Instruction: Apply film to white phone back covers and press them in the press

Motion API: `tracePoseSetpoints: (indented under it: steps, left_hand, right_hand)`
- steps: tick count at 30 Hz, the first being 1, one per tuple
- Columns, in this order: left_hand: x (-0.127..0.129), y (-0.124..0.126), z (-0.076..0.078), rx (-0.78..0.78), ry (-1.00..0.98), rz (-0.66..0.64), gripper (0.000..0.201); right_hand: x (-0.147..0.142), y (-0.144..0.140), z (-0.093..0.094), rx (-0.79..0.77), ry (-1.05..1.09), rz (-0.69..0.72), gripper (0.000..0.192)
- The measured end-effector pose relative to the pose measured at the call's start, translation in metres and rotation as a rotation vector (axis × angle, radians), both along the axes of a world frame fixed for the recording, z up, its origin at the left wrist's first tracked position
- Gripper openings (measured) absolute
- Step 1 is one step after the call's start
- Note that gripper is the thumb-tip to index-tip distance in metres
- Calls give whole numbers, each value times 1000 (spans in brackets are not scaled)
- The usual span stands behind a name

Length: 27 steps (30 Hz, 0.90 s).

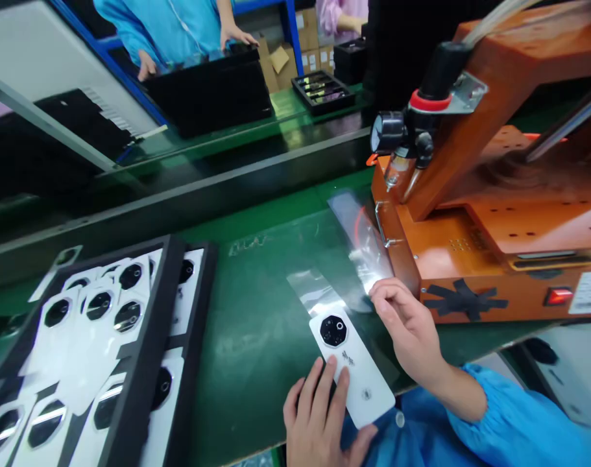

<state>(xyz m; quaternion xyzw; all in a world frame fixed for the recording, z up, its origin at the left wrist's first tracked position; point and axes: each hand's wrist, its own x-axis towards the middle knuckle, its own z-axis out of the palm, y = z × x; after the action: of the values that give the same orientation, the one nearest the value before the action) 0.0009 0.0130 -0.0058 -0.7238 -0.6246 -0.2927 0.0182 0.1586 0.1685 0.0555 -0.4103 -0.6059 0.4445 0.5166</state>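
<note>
A white phone back cover (pixel 361 383) with a black round-cornered camera panel lies slantwise at the table's near edge. My left hand (pixel 319 415) holds it, fingers across its left side and the thumb by its bottom edge. From the cover's top end a strip of clear film (pixel 317 292) sticks out over the green surface. To the right, my right hand (pixel 412 331) is raised with thumb and fingers pinched together. Its fingertips are beside a longer clear film sheet (pixel 356 237); whether they grip that film I cannot tell.
At left, black foam trays (pixel 166 279) hold several white back covers (pixel 81 337). An orange machine (pixel 470 285) with a pressure gauge (pixel 387 133) stands at right. Beyond a raised rail (pixel 202 178), a co-worker in blue (pixel 163 29) handles a black case (pixel 212 91); another tray (pixel 322 91) sits nearby.
</note>
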Motion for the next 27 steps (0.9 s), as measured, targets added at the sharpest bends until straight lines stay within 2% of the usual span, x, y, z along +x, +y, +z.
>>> tracePoseSetpoints:
  steps: [5, 11, 14, 19, 27]
  left_hand:
    - [2, 4, -3, 20, -76, 40, 62]
    - [3, 3, 5, -88, -102, 28, 61]
    - [2, 4, 11, -108, -76, 26, 59]
    - [0, 6, 18, -118, 6, 6, 58]
    - [-1, 4, 14, -125, 40, 2, 64]
  right_hand:
    - [1, 4, -5, -29, -89, 31, 13]
    - [-10, 7, -3, -122, -446, 297, 12]
    - [-19, 6, 1, -97, -575, 308, 11]
    - [-25, 7, 5, -71, -640, 351, 11]
    - [-28, 3, -3, 7, -760, 330, 12]
